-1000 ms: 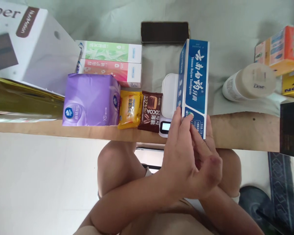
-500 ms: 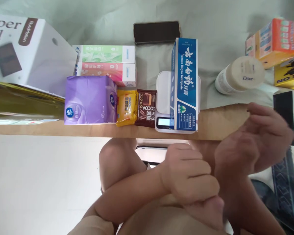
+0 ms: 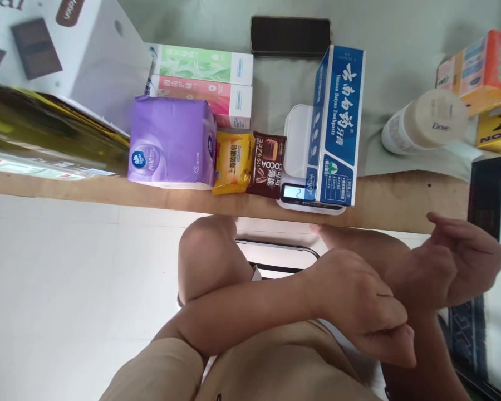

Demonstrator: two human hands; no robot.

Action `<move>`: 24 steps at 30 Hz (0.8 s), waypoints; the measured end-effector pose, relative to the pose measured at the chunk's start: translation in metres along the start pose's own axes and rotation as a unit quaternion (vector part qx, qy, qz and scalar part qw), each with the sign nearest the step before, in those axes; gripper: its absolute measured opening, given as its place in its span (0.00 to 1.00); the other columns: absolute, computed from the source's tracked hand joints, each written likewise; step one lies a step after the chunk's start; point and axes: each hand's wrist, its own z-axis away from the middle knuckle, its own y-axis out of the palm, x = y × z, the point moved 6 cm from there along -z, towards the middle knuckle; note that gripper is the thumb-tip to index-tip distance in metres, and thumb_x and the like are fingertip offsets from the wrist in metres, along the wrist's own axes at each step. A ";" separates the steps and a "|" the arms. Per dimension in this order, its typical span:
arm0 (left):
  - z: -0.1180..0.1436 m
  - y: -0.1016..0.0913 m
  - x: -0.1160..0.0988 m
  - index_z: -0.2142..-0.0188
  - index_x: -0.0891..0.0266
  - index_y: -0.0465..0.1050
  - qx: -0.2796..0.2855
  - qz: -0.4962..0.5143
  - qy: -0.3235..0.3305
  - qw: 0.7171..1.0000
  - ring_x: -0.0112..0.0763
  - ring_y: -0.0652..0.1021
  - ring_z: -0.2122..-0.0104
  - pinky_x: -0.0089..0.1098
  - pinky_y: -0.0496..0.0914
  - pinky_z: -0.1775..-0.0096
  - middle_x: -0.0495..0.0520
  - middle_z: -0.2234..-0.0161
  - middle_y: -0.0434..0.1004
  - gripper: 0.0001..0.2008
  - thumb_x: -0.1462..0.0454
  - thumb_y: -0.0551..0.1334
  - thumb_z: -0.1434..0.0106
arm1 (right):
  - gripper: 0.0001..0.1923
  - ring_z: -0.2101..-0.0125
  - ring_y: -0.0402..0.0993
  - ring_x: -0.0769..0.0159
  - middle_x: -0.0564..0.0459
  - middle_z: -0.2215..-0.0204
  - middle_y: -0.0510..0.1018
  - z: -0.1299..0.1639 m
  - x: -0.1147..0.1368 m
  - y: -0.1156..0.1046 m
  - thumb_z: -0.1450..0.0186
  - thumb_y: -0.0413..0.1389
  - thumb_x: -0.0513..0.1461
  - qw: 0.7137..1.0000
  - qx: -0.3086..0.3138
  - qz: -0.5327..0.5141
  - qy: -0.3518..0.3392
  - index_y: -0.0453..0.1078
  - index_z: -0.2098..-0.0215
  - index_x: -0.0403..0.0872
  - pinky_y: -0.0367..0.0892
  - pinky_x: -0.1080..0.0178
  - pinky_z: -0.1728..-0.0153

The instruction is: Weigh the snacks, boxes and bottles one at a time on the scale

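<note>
My left hand (image 3: 365, 312) is curled into a fist over my lap, below the table edge, with nothing showing in it. To its right my right hand (image 3: 463, 262) is loosely closed, fingers bent inward, and no object shows between them. A blue and white toothpaste box (image 3: 342, 128) lies lengthwise on a small white digital scale (image 3: 299, 133), whose display is lit. Touching or close to the scale's left side are a brown cocoa biscuit packet (image 3: 269, 164) and a yellow snack packet (image 3: 232, 161). A purple tissue pack (image 3: 171, 145) sits beside these.
Behind the tissues lie green (image 3: 196, 64) and pink (image 3: 192, 92) boxes. A phone (image 3: 290, 38) lies at the back. Left are a white carton (image 3: 104, 61) and an oil bottle (image 3: 45, 128); right, a Dove jar (image 3: 426, 122), an orange box (image 3: 476, 67), a yellow box (image 3: 499, 128) and a black-and-white box (image 3: 486, 195).
The view has shifted, so the table items appear farther right and higher. My left fist has moved right, and my right hand sits lower relative to the table edge. The items keep their arrangement.
</note>
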 end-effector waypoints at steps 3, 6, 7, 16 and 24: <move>-0.001 -0.003 -0.001 0.89 0.58 0.59 -0.016 -0.002 0.000 1.000 0.24 0.54 0.85 0.35 0.65 0.72 0.44 0.89 0.58 0.25 0.58 0.56 0.35 | 0.14 0.68 0.79 0.49 0.46 0.72 0.75 0.003 0.006 0.004 0.59 0.57 0.46 1.000 0.016 0.010 0.020 0.72 0.74 0.51 0.73 0.34 0.55; -0.001 -0.001 -0.001 0.89 0.58 0.60 -0.053 -0.011 0.026 0.998 0.24 0.54 0.86 0.35 0.63 0.74 0.45 0.89 0.57 0.27 0.57 0.56 0.34 | 0.15 0.66 0.79 0.49 0.47 0.71 0.74 0.003 0.008 0.010 0.57 0.58 0.48 0.999 0.041 0.009 0.015 0.72 0.72 0.51 0.74 0.34 0.55; -0.001 0.000 0.000 0.89 0.58 0.61 -0.067 -0.021 0.038 0.997 0.24 0.55 0.86 0.35 0.63 0.74 0.45 0.89 0.57 0.27 0.56 0.56 0.34 | 0.16 0.65 0.79 0.49 0.47 0.71 0.74 0.002 0.008 0.012 0.57 0.59 0.49 0.999 0.049 0.008 0.005 0.72 0.72 0.52 0.74 0.35 0.55; 0.035 -0.061 0.009 0.67 0.54 0.76 -0.481 -0.113 0.132 0.859 0.32 0.80 0.65 0.38 0.75 0.63 0.50 0.66 0.79 0.24 0.49 0.48 0.23 | 0.17 0.54 0.82 0.48 0.45 0.61 0.79 0.000 0.023 0.053 0.49 0.64 0.45 0.981 0.182 -0.062 0.022 0.77 0.61 0.50 0.72 0.31 0.39; 0.037 -0.097 0.027 0.35 0.67 0.62 -0.520 -0.111 -0.067 0.844 0.54 0.64 0.26 0.58 0.62 0.26 0.74 0.34 0.67 0.32 0.45 0.49 0.25 | 0.26 0.31 0.73 0.56 0.48 0.36 0.76 0.000 0.042 0.119 0.32 0.57 0.43 0.908 0.417 -0.014 0.033 0.69 0.36 0.55 0.67 0.42 0.26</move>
